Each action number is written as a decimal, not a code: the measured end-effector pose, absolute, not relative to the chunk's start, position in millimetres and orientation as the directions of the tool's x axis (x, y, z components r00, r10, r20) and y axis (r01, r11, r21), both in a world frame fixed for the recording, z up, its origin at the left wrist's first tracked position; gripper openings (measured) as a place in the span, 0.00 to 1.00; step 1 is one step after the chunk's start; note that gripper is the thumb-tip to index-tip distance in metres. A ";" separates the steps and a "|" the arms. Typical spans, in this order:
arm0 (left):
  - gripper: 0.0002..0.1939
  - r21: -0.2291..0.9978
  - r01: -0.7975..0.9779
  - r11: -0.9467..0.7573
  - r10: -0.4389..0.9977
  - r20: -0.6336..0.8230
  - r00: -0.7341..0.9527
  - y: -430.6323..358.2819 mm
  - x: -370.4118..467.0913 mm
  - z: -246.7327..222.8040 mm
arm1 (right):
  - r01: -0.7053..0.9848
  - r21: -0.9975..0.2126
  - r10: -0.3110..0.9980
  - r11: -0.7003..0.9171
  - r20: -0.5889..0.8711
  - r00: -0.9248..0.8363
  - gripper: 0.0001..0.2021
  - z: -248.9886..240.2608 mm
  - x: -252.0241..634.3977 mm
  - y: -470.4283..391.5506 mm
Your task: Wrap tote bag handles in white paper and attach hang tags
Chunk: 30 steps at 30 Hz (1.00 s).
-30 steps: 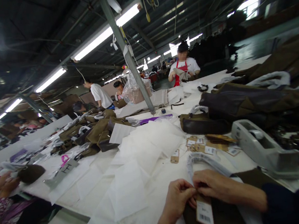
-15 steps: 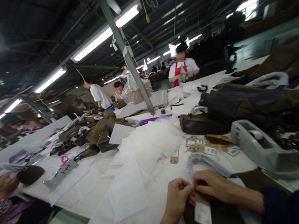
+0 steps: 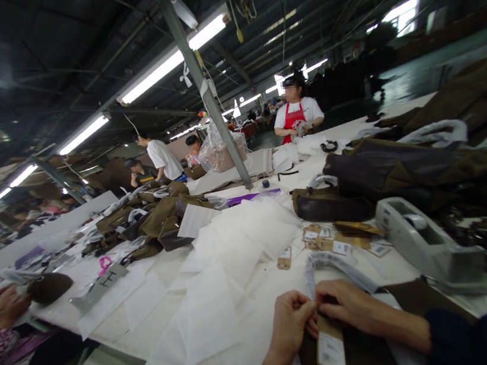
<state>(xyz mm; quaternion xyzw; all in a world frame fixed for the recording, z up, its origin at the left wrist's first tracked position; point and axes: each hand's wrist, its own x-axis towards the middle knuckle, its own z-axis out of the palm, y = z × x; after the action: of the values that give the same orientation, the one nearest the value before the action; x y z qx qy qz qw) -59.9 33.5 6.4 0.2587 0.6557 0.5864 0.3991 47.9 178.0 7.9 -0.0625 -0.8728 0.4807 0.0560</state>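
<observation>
A brown hang tag (image 3: 330, 347) with a white label hangs below my fingertips, over a dark olive bag (image 3: 365, 355). The fingers of my right hand (image 3: 347, 306) are closed at the tag's upper end. Close against it, my left hand (image 3: 292, 318) is pinched at the same spot; what lies between its fingertips, perhaps the tag's string, is too small to make out. The bag's handle (image 3: 339, 261), wrapped in clear plastic, arches just beyond both hands.
More hang tags (image 3: 340, 246) lie past the handle. A grey tape dispenser (image 3: 429, 248) stands at the right. White paper sheets (image 3: 234, 249) spread over the table's middle. Olive bags (image 3: 403, 167) are piled behind, near a metal post (image 3: 209, 91). Several co-workers stand or sit around the tables.
My hands and the tag stay almost in place. Across the table, the co-worker in the red apron has lowered their hands, and another at the far left side has raised their head.
</observation>
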 end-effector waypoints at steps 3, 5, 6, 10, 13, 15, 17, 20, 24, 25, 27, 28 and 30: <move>0.12 0.978 -0.126 0.165 0.800 -0.207 -0.563 31.4 -58.0 8.1 | 0.119 -0.906 0.185 0.407 -0.045 -0.982 0.06 4.9 48.0 177.8; 0.10 0.977 -0.136 0.165 0.805 -0.213 -0.553 28.0 -57.9 9.3 | 0.112 -0.905 0.204 0.411 -0.028 -0.978 0.04 3.7 47.4 177.9; 0.10 0.976 -0.144 0.165 0.809 -0.217 -0.547 26.3 -58.1 9.6 | 0.110 -0.905 0.212 0.410 -0.023 -0.977 0.04 3.5 47.0 177.8; 0.12 0.975 -0.158 0.158 0.804 -0.220 -0.552 23.6 -58.4 8.0 | 0.120 -0.917 0.220 0.380 -0.037 -0.975 0.04 4.5 46.1 177.1; 0.09 0.979 -0.137 0.148 0.783 -0.201 -0.589 26.1 -56.9 5.3 | 0.100 -0.892 0.228 0.441 0.003 -0.974 0.04 6.2 46.3 177.0; 0.08 0.983 -0.121 0.141 0.772 -0.186 -0.608 27.9 -55.7 4.1 | 0.090 -0.877 0.227 0.473 0.023 -0.974 0.04 7.5 46.7 177.3; 0.08 0.985 -0.109 0.137 0.765 -0.175 -0.620 28.8 -54.8 3.6 | 0.077 -0.861 0.224 0.503 0.044 -0.974 0.04 8.8 47.2 177.8; 0.09 0.985 -0.102 0.139 0.762 -0.172 -0.624 28.7 -54.7 3.4 | 0.056 -0.827 0.216 0.560 0.080 -0.973 0.04 10.6 47.9 178.3; 0.10 0.982 -0.105 0.158 0.786 -0.189 -0.588 28.3 -56.8 3.5 | 0.012 -0.731 0.168 0.682 0.141 -0.976 0.04 12.3 48.9 177.7; 0.10 0.980 -0.106 0.165 0.795 -0.196 -0.574 28.4 -57.5 3.5 | -0.003 -0.706 0.150 0.708 0.155 -0.976 0.04 12.5 49.2 177.2; 0.10 0.978 -0.106 0.181 0.809 -0.209 -0.549 28.6 -58.7 3.8 | -0.025 -0.674 0.120 0.738 0.169 -0.978 0.05 12.8 49.6 176.1; 0.10 0.977 -0.104 0.187 0.814 -0.214 -0.540 28.7 -59.1 3.9 | -0.030 -0.666 0.111 0.745 0.168 -0.979 0.05 12.9 49.8 175.4; 0.10 0.976 -0.098 0.193 0.816 -0.215 -0.536 28.6 -58.9 4.0 | -0.022 -0.663 0.111 0.748 0.157 -0.981 0.05 13.4 50.3 174.0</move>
<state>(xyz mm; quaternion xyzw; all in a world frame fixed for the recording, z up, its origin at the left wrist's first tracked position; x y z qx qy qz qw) -58.9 28.6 4.0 0.2710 0.6619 0.5745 0.3979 50.3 174.0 13.4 -0.0238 -0.9303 0.3539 0.0936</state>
